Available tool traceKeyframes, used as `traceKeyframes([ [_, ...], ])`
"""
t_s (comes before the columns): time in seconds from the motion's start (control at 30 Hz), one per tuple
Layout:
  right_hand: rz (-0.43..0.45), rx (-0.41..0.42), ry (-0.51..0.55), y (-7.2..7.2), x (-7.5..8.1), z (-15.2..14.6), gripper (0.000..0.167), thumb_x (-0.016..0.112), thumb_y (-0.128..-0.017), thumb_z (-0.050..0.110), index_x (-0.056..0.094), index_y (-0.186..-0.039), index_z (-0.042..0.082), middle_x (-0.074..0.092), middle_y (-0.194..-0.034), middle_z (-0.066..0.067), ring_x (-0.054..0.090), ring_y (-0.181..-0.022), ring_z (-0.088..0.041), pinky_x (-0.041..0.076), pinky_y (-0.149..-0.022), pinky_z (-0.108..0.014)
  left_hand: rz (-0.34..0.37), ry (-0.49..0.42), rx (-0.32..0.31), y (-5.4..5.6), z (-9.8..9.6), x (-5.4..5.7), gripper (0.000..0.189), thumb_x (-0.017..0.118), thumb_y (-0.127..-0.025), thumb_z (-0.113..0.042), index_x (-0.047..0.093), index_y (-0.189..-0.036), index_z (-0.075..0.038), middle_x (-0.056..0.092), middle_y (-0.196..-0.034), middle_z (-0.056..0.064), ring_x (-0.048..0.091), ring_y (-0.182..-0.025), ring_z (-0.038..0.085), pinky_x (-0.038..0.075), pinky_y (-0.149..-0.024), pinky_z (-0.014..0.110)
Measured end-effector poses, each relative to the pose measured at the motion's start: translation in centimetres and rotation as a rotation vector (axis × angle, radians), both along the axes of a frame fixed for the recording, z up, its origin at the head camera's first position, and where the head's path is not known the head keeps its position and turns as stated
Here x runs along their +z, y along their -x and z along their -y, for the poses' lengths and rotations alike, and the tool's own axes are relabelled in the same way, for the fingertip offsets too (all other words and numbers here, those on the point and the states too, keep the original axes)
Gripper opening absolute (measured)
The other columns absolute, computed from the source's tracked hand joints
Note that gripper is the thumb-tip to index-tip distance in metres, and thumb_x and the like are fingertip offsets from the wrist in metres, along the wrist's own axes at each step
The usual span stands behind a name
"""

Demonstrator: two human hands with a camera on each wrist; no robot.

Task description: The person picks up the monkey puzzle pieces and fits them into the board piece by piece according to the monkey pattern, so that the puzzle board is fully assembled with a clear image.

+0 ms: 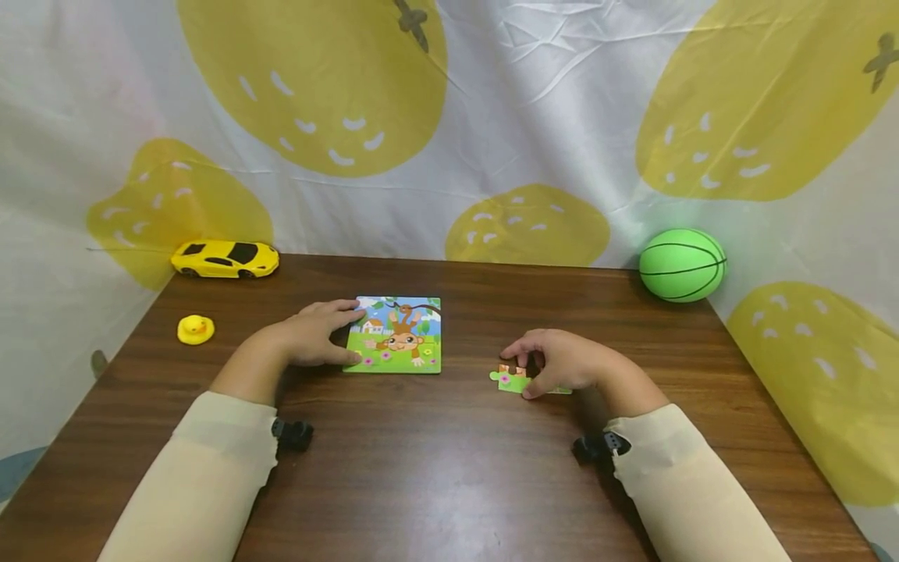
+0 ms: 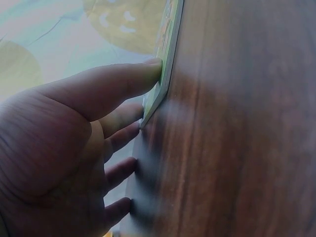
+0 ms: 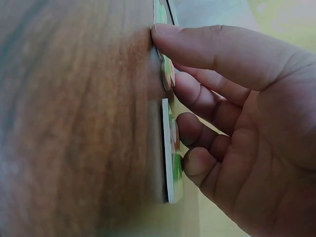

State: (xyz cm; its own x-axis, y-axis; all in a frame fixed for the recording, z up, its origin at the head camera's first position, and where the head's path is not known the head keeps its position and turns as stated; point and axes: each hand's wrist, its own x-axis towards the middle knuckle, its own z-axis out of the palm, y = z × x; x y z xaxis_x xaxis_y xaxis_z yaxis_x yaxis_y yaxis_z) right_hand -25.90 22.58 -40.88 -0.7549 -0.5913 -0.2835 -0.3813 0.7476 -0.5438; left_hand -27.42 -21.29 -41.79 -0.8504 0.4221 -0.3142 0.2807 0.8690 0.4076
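My left hand (image 1: 318, 334) rests at the left edge of a square picture puzzle (image 1: 393, 355) with a cartoon monkey on it. Its thumb touches the puzzle's face near the lower left corner, and in the left wrist view the fingers are spread and fairly straight beside the puzzle's edge (image 2: 170, 69). To the right, my right hand (image 1: 565, 361) pinches a green and brown jigsaw piece (image 1: 514, 381) between thumb and fingers, low over the table. Another jigsaw piece (image 3: 173, 163) lies beneath its curled outer fingers, mostly hidden by the hand in the head view.
A yellow toy car (image 1: 225, 259) and a yellow rubber duck (image 1: 195, 329) sit at the left of the brown wooden table (image 1: 435, 453). At the back right corner is a green ball (image 1: 683, 265). A fruit-patterned curtain (image 1: 548, 101) encloses the back and sides.
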Motion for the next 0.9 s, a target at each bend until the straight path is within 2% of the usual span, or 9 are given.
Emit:
traceKeyframes([
  [0.37, -0.060, -0.010, -0.015, -0.2, 0.1, 0.6, 0.047, 0.091, -0.076, 0.014, 0.078, -0.121, 0.019, 0.067, -0.099, 0.002, 0.060, -0.093, -0.016, 0.050, -0.083, -0.030, -0.003, -0.006, 0.000, 0.0, 0.1, -0.2, 0.095, 0.074, -0.095, -0.057, 0.030, -0.171, -0.020, 0.017, -0.181, 0.009, 0.011, -0.165, 0.050, 0.018, -0.126, 0.079],
  [0.53, -0.078, -0.012, 0.006, -0.3, 0.0, 0.9, 0.045, 0.092, -0.077, 0.011, 0.079, -0.119, 0.022, 0.066, -0.103, 0.001, 0.059, -0.095, -0.017, 0.051, -0.085, -0.032, -0.004, -0.009, 0.002, 0.0, 0.1, -0.1, 0.095, 0.074, -0.095, -0.056, 0.030, -0.171, -0.021, 0.017, -0.182, 0.008, 0.011, -0.165, 0.049, 0.018, -0.126, 0.079],
  [0.7, -0.043, -0.026, 0.033, -0.2, 0.1, 1.4, 0.043, 0.087, -0.085, 0.009, 0.078, -0.124, 0.023, 0.070, -0.101, 0.002, 0.062, -0.093, -0.016, 0.053, -0.084, -0.032, 0.003, -0.004, 0.006, -0.1, 0.1, -0.1, 0.094, 0.074, -0.095, -0.055, 0.030, -0.171, -0.021, 0.016, -0.182, 0.008, 0.010, -0.166, 0.048, 0.018, -0.126, 0.078],
  [0.83, -0.037, -0.035, 0.046, 0.0, 0.2, 2.1, 0.032, 0.079, -0.096, 0.012, 0.079, -0.125, 0.025, 0.073, -0.100, 0.005, 0.064, -0.093, -0.014, 0.055, -0.086, -0.033, 0.007, 0.003, 0.007, -0.1, 0.0, -0.1, 0.094, 0.074, -0.096, -0.054, 0.029, -0.171, -0.021, 0.015, -0.182, 0.008, 0.010, -0.166, 0.048, 0.018, -0.126, 0.078],
  [0.9, -0.054, -0.028, 0.047, 0.2, 0.2, 2.4, 0.026, 0.075, -0.101, 0.014, 0.081, -0.123, 0.026, 0.076, -0.105, 0.007, 0.067, -0.097, -0.013, 0.056, -0.090, -0.034, 0.006, 0.003, 0.006, -0.1, 0.0, -0.1, 0.094, 0.074, -0.096, -0.054, 0.029, -0.171, -0.021, 0.015, -0.182, 0.008, 0.010, -0.166, 0.048, 0.018, -0.126, 0.078],
])
